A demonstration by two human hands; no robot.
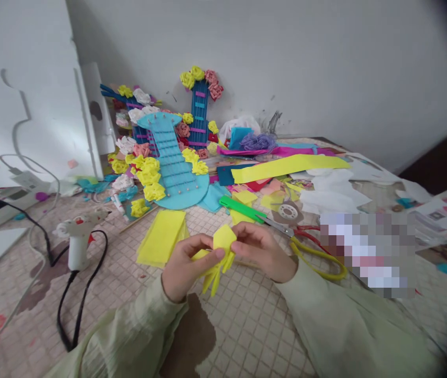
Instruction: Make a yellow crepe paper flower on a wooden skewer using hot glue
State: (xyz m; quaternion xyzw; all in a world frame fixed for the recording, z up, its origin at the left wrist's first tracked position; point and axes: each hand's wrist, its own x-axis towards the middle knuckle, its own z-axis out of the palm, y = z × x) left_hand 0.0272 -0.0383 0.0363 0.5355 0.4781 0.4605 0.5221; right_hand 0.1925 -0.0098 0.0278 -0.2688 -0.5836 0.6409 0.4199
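Note:
Between my hands is a piece of yellow crepe paper point(224, 237), folded at the top, with narrow strips hanging below. My left hand point(188, 265) pinches it from the left, thumb across its front. From the right, my right hand point(266, 251) grips its edge between thumb and fingers. Just beyond my left hand lies a stack of yellow paper sheets point(160, 236). A green utility knife point(241, 208) rests past my fingertips, and scissors point(318, 254) with yellow and red handles lie beside my right hand.
A white glue gun point(77, 239) stands at left, its black cord looping toward me. Behind are a light blue guitar-shaped board point(176, 176) with yellow paper flowers and a dark blue strip point(199, 113). A yellow paper strip point(290, 167) and a tape roll point(287, 211) lie right of centre.

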